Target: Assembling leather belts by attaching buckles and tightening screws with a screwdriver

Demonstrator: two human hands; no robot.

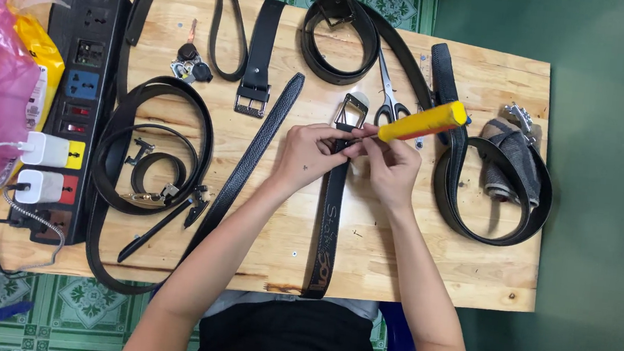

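Pinched the black belt [331, 200] just below its buckle [351, 111] with left hand [306, 156]; closed right hand [392, 164] on yellow-handled screwdriver [422, 123], tip at the strap. Lay mid-worktop, tail over the near edge. Probably limp, light, best held beside the stiff buckle. Crowded by scissors [388, 99], coiled belts [153, 146], power strip [77, 102] toward the left edge.

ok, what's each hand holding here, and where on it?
Right hand: yellow-handled tool, gripped at the lower end of the handle, near the shaft. Left hand: pinches the black belt just below its buckle, flat on the wooden table.
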